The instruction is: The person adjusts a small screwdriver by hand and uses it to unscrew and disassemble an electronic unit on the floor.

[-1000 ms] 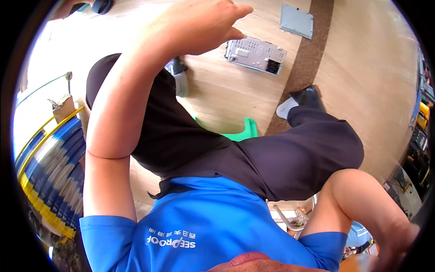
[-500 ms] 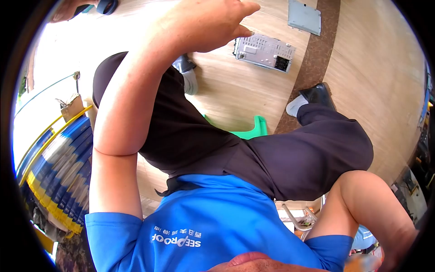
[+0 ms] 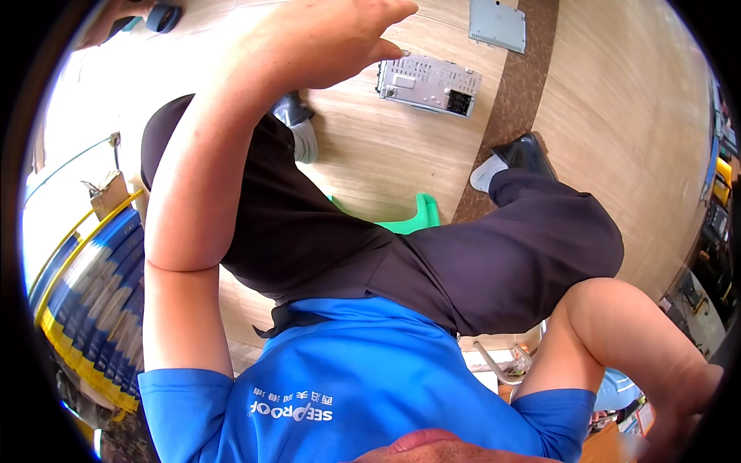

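Silver metal box [image 3: 428,83] on the floor [image 3: 617,154], about 12 o'clock from the person, slotted face up. Left hand [image 3: 336,42] at the box's 10 o'clock: grip spread, thumb and forefinger apart, thumb tip lined up with the corner. Can't tell from here if it touches. Grey plate [image 3: 496,27] near the box, at its 1 o'clock. Right hand [image 3: 689,397] at 4 o'clock, blurred; can't tell its grip.

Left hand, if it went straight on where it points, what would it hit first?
Probably the flat grey plate on the floor, roughly in line ahead of the left hand; depth is unclear, so it could pass above.
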### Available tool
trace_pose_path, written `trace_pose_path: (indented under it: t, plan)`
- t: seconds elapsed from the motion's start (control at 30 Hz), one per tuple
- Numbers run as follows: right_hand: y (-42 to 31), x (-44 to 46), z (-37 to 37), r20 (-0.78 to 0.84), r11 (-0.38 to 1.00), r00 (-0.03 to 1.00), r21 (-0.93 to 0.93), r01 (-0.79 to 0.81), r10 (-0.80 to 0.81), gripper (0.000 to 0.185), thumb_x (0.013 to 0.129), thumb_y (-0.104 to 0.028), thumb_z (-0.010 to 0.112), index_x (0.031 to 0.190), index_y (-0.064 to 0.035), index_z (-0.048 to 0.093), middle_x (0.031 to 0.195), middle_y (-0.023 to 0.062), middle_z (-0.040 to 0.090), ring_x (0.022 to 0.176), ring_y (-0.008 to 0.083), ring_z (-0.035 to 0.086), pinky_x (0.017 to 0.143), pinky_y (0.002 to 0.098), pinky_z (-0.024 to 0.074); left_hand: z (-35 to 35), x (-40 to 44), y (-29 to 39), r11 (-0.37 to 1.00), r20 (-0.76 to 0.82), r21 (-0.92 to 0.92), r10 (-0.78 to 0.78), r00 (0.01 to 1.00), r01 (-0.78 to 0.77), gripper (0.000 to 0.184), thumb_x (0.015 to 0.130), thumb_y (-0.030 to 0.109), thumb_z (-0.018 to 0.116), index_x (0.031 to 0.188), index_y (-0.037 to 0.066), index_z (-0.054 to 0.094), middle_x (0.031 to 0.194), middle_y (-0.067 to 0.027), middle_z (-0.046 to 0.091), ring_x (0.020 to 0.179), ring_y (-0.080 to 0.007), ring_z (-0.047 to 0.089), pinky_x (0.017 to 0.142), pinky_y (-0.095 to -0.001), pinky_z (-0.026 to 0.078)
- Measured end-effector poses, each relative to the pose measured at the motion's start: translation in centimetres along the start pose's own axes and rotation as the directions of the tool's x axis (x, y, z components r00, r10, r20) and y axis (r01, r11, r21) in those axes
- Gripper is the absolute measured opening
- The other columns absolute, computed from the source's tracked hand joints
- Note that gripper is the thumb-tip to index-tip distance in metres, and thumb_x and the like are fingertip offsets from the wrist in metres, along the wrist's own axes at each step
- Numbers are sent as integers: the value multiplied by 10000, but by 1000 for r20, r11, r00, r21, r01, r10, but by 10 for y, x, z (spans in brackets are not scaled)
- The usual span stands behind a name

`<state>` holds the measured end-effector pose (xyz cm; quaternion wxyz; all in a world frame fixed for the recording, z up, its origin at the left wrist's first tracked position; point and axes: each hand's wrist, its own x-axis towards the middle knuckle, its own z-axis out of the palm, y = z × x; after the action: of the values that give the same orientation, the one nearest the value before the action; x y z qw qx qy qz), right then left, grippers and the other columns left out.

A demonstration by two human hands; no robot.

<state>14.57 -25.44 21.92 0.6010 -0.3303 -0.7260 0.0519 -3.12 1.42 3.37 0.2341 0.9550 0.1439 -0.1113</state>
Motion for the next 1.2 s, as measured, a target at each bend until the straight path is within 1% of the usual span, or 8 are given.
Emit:
trace_pose_path:
  t: [0.1,0.33,0.43,0.53,0.77,0.83,0.97,1.2]
  plan:
    - [-20,15,-9,327,944,903,79,-319,278,100,922,-108,644,848,-72,588,673,-60,554,506,52,475,456,228,291,0,-1,2,999,-26,21,27,999,-26,479,961,237,634,1348,-26,531,1261,-245,632,1185,-395,601,1002,-457,479]
    - [6,-5,4,106,985,993,172,30,-49,63,932,-134,644,936,-72,654,744,-65,571,537,56,476,473,238,305,-3,6,2,998,75,2,-58,995,58,479,966,234,628,1357,-23,528,1237,-239,643,1168,-395,610,995,-462,485]
    - [11,-2,-3,169,991,985,126,-52,30,162,933,-251,629,1024,-151,539,738,-53,489,616,75,496,565,284,434,4,8,-4,998,73,-6,-65,995,66,470,960,227,632,1350,-18,536,1227,-240,645,1160,-392,614,988,-461,489]
    - [1,-8,-5,-13,998,998,-39,-57,56,168,952,-174,633,1081,-93,705,820,-72,576,572,61,477,497,251,318,6,7,-6,998,44,-16,-57,997,57,456,953,220,638,1333,-15,547,1215,-241,648,1152,-391,618,980,-460,492]
    - [15,2,-35,211,923,905,23,-384,371,307,1000,-292,621,1272,-152,650,892,-22,575,644,114,495,513,263,325,-1,1,1,1000,3,-5,0,1000,0,370,946,215,644,1233,-9,577,1133,-225,668,1106,-393,630,941,-475,498]
    - [46,-9,-64,278,888,848,-50,-456,451,446,1024,-334,594,1431,-183,492,1029,26,590,743,164,538,539,313,407,-4,4,3,999,36,-10,-31,999,32,364,946,221,646,1224,-4,578,1122,-224,669,1097,-394,632,932,-478,500]
    - [95,-66,-52,-346,724,717,-138,-676,605,198,998,-44,576,1082,108,671,945,128,661,719,140,535,604,235,364,0,5,0,999,55,15,-34,998,33,363,950,245,647,1215,6,579,1103,-221,672,1073,-396,641,910,-488,505]
    - [123,-80,-72,-329,681,691,-167,-713,643,221,1005,-35,585,1152,106,671,999,161,682,750,153,570,625,232,400,-2,5,0,999,54,12,-41,998,41,370,957,269,642,1208,6,572,1101,-220,674,1071,-398,645,904,-491,511]
